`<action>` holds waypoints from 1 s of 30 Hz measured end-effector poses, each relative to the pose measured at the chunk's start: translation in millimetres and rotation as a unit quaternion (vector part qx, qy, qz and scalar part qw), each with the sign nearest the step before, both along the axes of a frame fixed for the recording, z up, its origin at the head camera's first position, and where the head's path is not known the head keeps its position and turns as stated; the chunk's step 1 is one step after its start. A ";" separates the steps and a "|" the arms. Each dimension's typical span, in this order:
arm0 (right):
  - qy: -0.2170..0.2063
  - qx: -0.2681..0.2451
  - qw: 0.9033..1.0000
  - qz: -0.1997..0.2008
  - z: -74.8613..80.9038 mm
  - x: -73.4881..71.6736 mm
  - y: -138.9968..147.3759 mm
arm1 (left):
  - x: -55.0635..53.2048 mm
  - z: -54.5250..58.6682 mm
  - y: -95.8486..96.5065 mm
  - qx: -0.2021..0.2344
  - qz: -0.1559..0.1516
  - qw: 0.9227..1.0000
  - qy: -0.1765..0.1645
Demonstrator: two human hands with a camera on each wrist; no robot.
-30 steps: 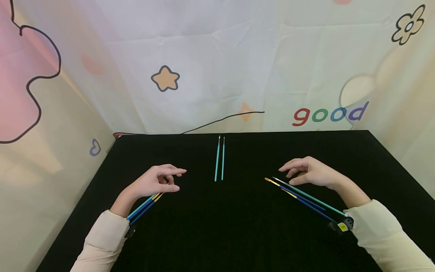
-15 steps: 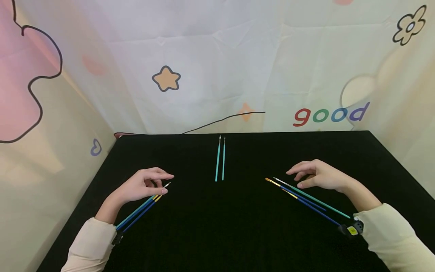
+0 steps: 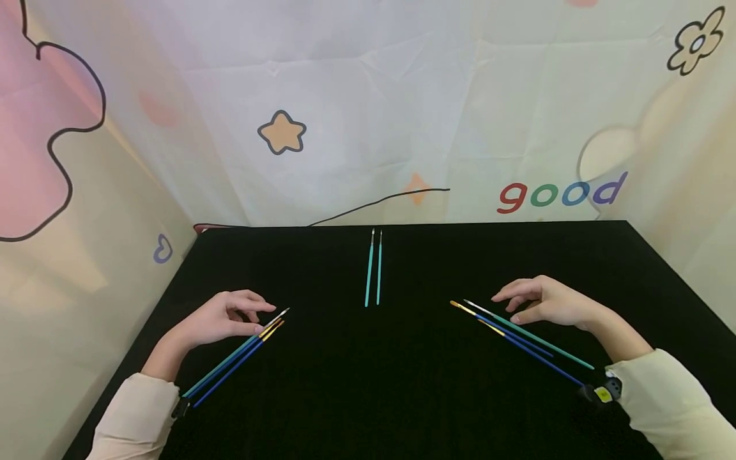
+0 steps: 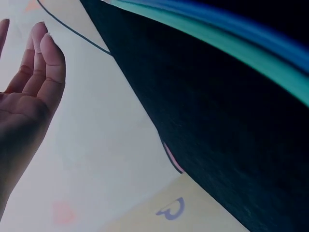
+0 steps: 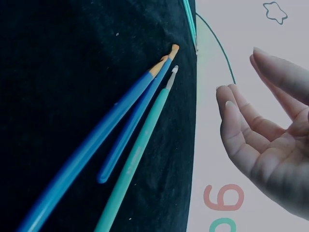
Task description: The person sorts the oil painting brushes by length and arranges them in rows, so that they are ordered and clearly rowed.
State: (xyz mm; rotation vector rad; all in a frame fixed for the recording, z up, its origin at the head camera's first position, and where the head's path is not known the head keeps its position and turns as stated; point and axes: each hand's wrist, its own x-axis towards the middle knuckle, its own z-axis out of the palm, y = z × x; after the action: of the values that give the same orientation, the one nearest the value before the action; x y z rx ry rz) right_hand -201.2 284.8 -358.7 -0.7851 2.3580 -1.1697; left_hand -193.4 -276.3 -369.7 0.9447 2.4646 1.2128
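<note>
My left hand (image 3: 227,316) hovers with loosely bent fingers over a group of paintbrushes at the left, holding nothing. This group has a teal paintbrush (image 3: 223,366) and two blue paintbrushes (image 3: 237,360), lying slantwise with bristles pointing inward. Over on the right, my right hand (image 3: 543,300) is held in the air, fingers relaxed, beside a teal paintbrush (image 5: 137,150) and two blue paintbrushes (image 5: 91,145). Two slim teal paintbrushes (image 3: 369,275) lie side by side at the middle back, bristles toward the far edge.
A black cloth (image 3: 368,383) covers the table. Behind it and at both sides hangs a pale printed curtain (image 3: 374,115) with a star and the word "good". Small dark wrist cameras (image 3: 604,391) sit by the cream sleeves (image 3: 135,409).
Both hands have drawn outward, away from each other, and slightly toward the person. More of the left group's bristle ends now shows. The paintbrushes stay where they were.
</note>
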 end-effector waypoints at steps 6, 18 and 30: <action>-0.022 0.007 1.000 -0.007 -6.0 -0.1 5.1 | -4.2 -8.5 -11.9 -0.027 0.001 0.999 -0.043; -0.056 0.021 0.998 -0.021 -21.4 -2.4 15.3 | -17.2 -30.7 -32.0 -0.055 0.008 0.992 -0.114; -0.079 0.041 0.996 -0.001 -35.7 -8.7 19.0 | -18.5 -39.1 -31.2 -0.049 0.012 0.992 -0.114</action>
State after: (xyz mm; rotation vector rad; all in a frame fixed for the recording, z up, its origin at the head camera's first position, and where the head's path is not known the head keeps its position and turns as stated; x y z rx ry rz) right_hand -210.0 303.8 -394.4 -0.6389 2.2605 -1.0855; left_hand -211.9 -307.5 -408.8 0.7093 2.3361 1.1282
